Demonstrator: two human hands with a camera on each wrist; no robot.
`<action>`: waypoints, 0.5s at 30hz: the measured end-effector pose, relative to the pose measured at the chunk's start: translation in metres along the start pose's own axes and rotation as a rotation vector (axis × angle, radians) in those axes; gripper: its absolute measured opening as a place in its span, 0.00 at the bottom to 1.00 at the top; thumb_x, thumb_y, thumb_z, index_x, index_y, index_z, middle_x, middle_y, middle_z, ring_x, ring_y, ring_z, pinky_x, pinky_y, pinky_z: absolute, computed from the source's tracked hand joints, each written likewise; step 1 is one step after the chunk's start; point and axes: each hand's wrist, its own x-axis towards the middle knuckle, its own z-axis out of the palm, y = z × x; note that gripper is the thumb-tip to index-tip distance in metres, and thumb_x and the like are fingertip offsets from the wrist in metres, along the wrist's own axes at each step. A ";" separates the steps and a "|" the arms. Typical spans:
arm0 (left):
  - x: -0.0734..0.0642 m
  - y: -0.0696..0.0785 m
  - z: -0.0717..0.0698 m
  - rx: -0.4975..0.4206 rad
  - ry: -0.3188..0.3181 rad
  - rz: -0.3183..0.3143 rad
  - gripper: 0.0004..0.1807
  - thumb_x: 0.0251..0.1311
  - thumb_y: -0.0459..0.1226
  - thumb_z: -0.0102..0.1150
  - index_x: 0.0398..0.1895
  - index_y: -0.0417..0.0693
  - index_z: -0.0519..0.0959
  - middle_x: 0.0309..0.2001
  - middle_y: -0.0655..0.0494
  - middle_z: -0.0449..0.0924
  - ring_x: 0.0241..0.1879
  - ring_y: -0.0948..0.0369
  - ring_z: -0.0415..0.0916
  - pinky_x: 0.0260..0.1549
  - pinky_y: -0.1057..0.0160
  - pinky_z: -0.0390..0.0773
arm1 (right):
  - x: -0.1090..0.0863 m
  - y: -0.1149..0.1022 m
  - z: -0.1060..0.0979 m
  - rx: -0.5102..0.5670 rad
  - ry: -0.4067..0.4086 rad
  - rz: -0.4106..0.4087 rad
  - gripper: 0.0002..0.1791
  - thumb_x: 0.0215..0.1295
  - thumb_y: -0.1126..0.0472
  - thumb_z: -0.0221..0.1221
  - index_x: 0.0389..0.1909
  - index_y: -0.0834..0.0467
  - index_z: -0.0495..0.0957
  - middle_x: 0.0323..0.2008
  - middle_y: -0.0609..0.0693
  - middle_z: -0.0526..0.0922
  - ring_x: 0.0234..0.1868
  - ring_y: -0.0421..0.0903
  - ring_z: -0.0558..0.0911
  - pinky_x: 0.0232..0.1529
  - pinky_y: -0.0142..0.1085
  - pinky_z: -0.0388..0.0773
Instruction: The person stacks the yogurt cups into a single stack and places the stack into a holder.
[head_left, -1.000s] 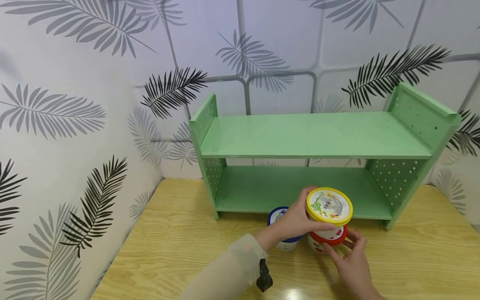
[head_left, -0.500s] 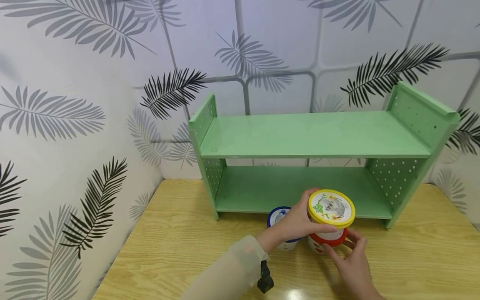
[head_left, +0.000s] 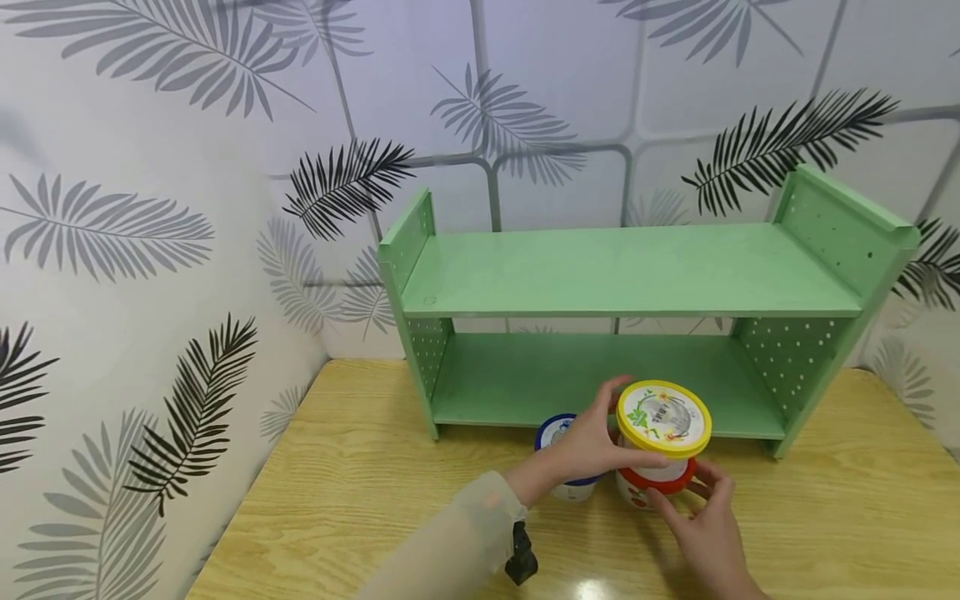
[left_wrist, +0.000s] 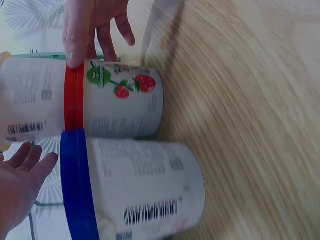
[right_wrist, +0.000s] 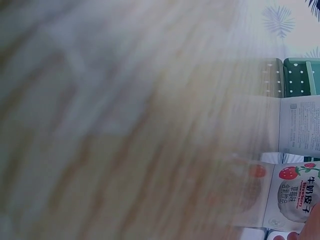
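A white tub with a yellow lid (head_left: 664,417) sits on top of a tub with a red lid (head_left: 660,477), whose side shows strawberries in the left wrist view. My left hand (head_left: 588,446) is around the left side of the yellow-lidded tub; in the left wrist view its spread fingers (left_wrist: 35,155) are a little apart from the tub's wall. My right hand (head_left: 705,517) holds the red-lidded tub, thumb in front and fingers behind. A blue-lidded tub (left_wrist: 140,185) stands beside the red-lidded one on the left, partly hidden by my left hand.
Behind the tubs stands a green two-tier shelf (head_left: 630,267) with perforated side panels. It rests on a wooden table (head_left: 360,483), against a wall (head_left: 525,100) patterned with leaves. A black strap device (head_left: 521,552) is on my left wrist.
The yellow-lidded tub has shifted slightly right and lower over the red-lidded one. My left hand has then drawn back a little to the left from it. My right hand stays in place.
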 end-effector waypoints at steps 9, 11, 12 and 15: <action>-0.019 -0.009 -0.027 0.037 -0.016 0.065 0.53 0.53 0.43 0.72 0.75 0.65 0.46 0.69 0.60 0.61 0.67 0.65 0.59 0.60 0.53 0.66 | 0.001 -0.002 -0.001 -0.010 -0.029 0.069 0.48 0.66 0.50 0.62 0.68 0.66 0.38 0.68 0.70 0.51 0.67 0.67 0.57 0.60 0.59 0.60; -0.024 -0.010 -0.033 0.026 -0.014 0.080 0.52 0.53 0.42 0.72 0.75 0.65 0.47 0.70 0.60 0.61 0.67 0.65 0.58 0.61 0.52 0.65 | 0.002 -0.002 0.000 -0.010 -0.030 0.077 0.48 0.66 0.50 0.62 0.69 0.66 0.38 0.68 0.70 0.50 0.67 0.67 0.56 0.60 0.60 0.60; -0.027 -0.011 -0.036 0.026 -0.012 0.083 0.52 0.53 0.42 0.72 0.75 0.65 0.47 0.70 0.61 0.61 0.67 0.65 0.58 0.62 0.51 0.64 | 0.002 -0.002 0.000 -0.010 -0.029 0.082 0.49 0.66 0.50 0.62 0.69 0.66 0.38 0.68 0.69 0.50 0.67 0.67 0.56 0.61 0.60 0.60; -0.037 -0.015 -0.045 0.029 0.001 0.095 0.52 0.53 0.42 0.73 0.75 0.66 0.48 0.70 0.60 0.61 0.68 0.64 0.58 0.64 0.49 0.61 | 0.003 -0.002 0.001 -0.003 -0.030 0.083 0.49 0.66 0.50 0.62 0.69 0.66 0.38 0.68 0.70 0.50 0.67 0.67 0.56 0.61 0.60 0.60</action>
